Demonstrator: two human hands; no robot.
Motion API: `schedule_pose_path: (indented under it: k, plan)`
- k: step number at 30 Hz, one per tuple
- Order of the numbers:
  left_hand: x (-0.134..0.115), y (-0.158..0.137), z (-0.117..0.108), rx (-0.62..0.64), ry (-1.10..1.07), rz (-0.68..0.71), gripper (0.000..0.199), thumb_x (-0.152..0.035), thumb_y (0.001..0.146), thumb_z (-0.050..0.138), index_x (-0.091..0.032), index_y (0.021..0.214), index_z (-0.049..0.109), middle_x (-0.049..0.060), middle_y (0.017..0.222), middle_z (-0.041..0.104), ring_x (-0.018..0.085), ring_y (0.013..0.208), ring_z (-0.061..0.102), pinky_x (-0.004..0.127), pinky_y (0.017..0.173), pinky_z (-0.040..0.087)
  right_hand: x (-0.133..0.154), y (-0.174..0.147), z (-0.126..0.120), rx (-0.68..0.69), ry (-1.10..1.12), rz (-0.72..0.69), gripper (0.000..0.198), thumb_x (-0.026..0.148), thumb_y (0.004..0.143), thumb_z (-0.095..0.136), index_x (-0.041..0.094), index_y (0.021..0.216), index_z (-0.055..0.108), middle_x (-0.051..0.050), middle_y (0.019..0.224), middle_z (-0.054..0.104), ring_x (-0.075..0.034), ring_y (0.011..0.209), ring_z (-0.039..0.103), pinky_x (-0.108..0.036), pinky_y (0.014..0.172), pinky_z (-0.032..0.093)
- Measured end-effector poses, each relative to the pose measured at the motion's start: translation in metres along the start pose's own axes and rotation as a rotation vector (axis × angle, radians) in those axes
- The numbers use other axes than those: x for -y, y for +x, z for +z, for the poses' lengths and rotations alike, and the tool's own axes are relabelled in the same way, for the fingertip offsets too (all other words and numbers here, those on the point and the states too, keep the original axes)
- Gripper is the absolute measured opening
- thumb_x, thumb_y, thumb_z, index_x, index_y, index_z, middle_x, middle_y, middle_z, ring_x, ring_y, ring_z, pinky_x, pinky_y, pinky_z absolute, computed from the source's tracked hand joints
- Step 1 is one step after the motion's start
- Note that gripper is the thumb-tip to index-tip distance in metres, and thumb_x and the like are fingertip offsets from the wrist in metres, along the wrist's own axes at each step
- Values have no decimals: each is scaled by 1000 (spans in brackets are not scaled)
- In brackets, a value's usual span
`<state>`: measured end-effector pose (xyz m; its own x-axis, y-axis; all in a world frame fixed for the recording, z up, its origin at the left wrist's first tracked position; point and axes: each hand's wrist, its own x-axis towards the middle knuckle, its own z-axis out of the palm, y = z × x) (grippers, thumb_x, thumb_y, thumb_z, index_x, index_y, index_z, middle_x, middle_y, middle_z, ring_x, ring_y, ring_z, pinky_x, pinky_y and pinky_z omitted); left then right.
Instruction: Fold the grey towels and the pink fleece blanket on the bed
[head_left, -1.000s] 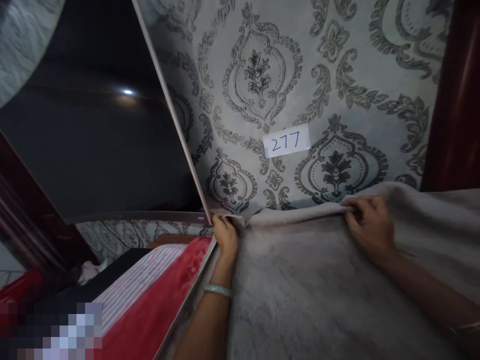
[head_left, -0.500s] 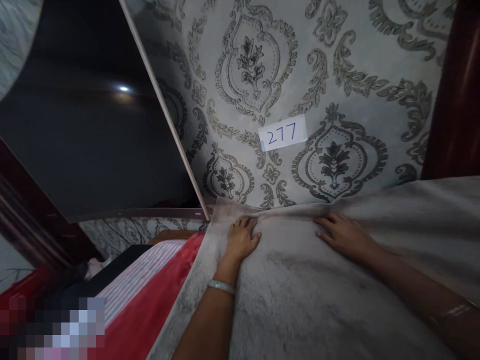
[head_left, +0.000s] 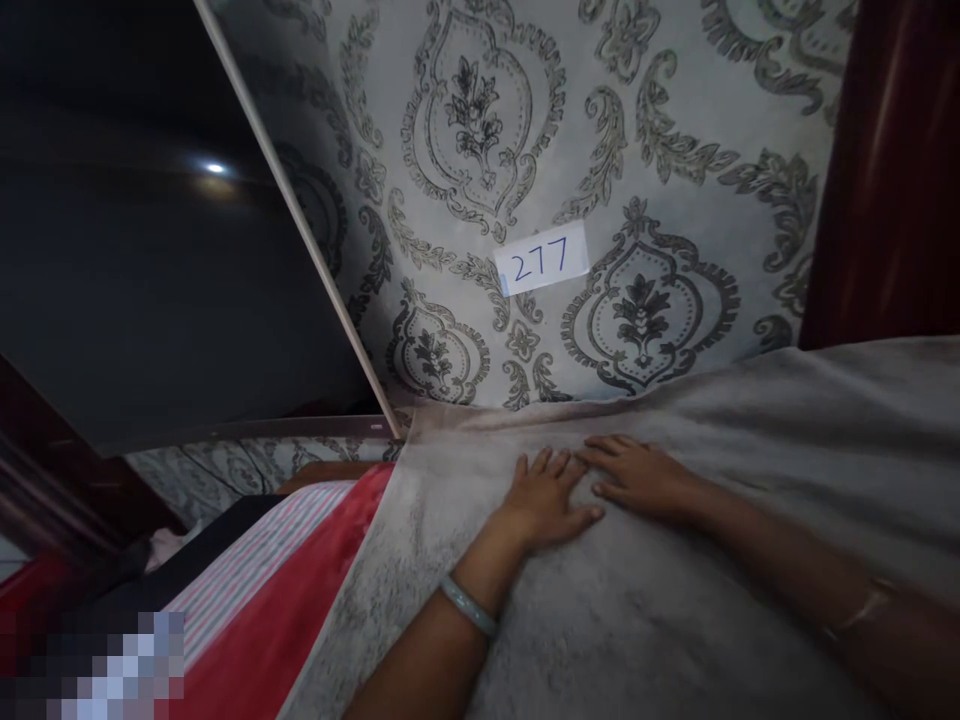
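A large grey cloth is spread over the surface in front of me, its far edge along the wall. My left hand lies flat on it with the fingers spread, and a pale green bangle circles that wrist. Beside it, my right hand also rests palm down on the cloth, fingers stretched out to the left. The fingertips of both hands come close together; I cannot tell if they touch. Soft folds run through the cloth to the right.
Patterned wallpaper with a paper label reading 277 rises behind the cloth. A dark television screen stands at the left. Red fabric and striped fabric lie left of the cloth. A dark red wooden post is at the right.
My hands have come closer together: the left has moved right, the right has moved left. The far edge of the cloth looks flatter near them. The view has shifted slightly right.
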<state>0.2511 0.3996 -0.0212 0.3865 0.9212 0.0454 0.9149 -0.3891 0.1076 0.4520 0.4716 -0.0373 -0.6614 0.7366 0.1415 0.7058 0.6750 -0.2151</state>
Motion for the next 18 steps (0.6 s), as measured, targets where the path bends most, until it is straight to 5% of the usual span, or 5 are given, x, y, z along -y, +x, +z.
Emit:
schedule_pose_path:
  k: [6,18]
  plan:
    - [-3,0,27,-18,0,-82,71,-68,99,29,-33,161,31,4,169,26,34,158,15,68,124,7,-11,-3,20,-20,-28,17,56,42,101,29,29,151,50,-7,159,42,-32,144,38,-60,111,36]
    - [3,-1,29,-51,-11,-98,72,-71,97,30,-35,159,34,5,169,28,38,157,16,75,120,10,-1,-3,17,-7,20,53,59,45,101,26,27,153,49,-7,161,38,-30,150,32,-59,117,32]
